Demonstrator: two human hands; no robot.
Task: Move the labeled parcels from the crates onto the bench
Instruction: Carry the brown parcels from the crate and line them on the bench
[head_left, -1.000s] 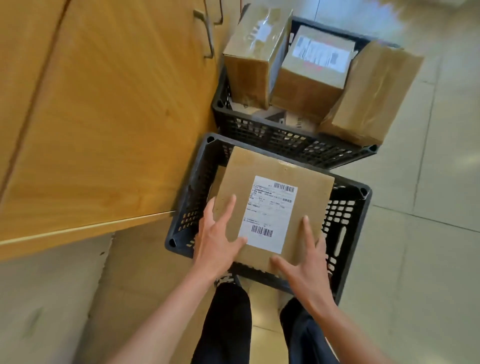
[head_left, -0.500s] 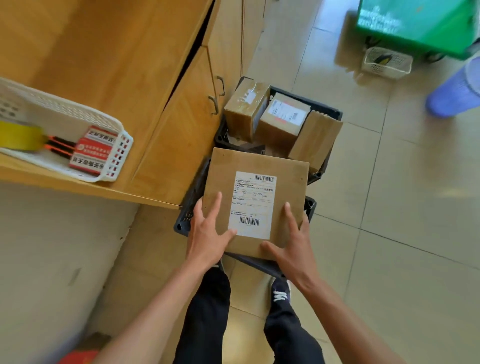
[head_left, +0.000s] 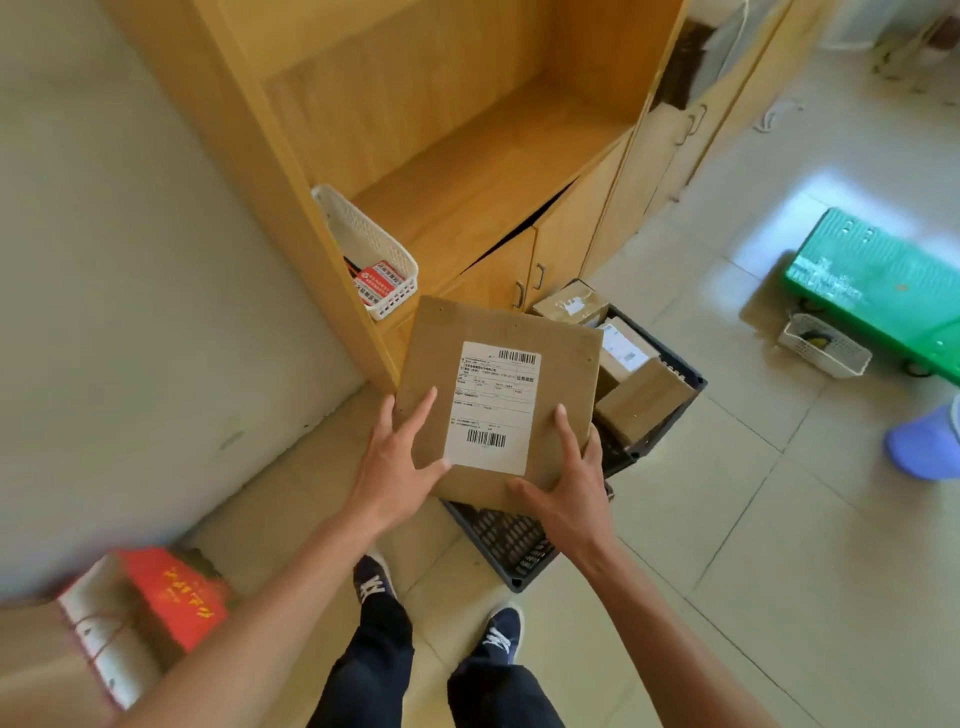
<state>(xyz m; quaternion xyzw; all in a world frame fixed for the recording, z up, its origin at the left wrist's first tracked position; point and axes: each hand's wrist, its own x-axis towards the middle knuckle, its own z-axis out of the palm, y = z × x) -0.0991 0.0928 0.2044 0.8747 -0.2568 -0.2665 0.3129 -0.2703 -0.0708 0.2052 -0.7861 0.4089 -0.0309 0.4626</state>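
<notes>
I hold a flat brown parcel with a white barcode label in the air, above the near black crate. My left hand grips its near left edge, thumb on top. My right hand grips its near right edge, thumb on top as well. Behind it stands the far black crate, with three brown parcels in it. The wooden bench surface lies up and to the left of the parcel.
A white basket with red packets sits at the bench's left end. Cabinet doors lie below the bench. A green cart, a small white basket and a purple bin stand on the right. A red box lies at bottom left.
Both hands have lifted the parcel up out of the near crate. My view has risen and turned, so the bench top now shows.
</notes>
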